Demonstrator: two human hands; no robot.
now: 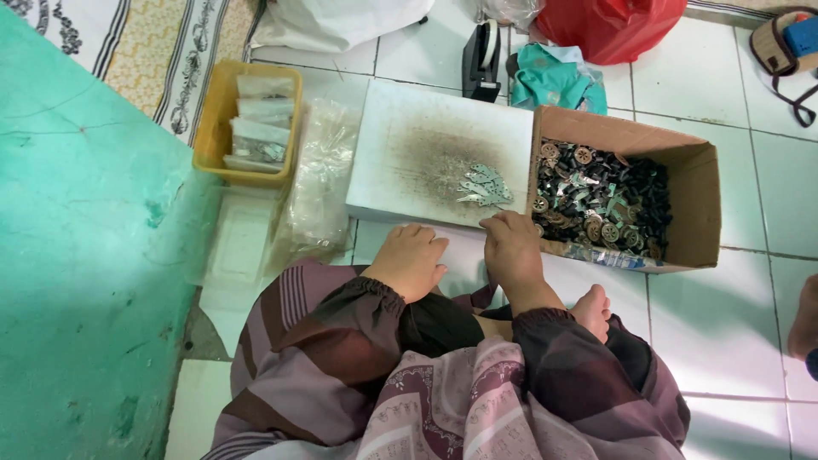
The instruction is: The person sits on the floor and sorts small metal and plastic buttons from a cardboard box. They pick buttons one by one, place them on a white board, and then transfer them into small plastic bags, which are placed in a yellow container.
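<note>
I sit on a tiled floor before a white board (400, 183) with a dark smudged patch. A small heap of flat grey metal pieces (484, 186) lies on the board's near right part. My right hand (511, 249) rests at the board's near edge just below that heap, fingers curled down; whether it holds a piece I cannot tell. My left hand (411, 260) lies loosely closed on the floor near the board's front edge, nothing visible in it. To the right stands a cardboard box (699, 200) filled with small dark parts and round wheel-like pieces (596, 200).
A yellow tray (213, 128) holding small clear bags sits at the left, loose clear plastic bags (319, 183) beside it. A black tape dispenser (482, 61), teal cloth (554, 81) and red bag (609, 25) lie behind. A green mat (77, 255) covers the left.
</note>
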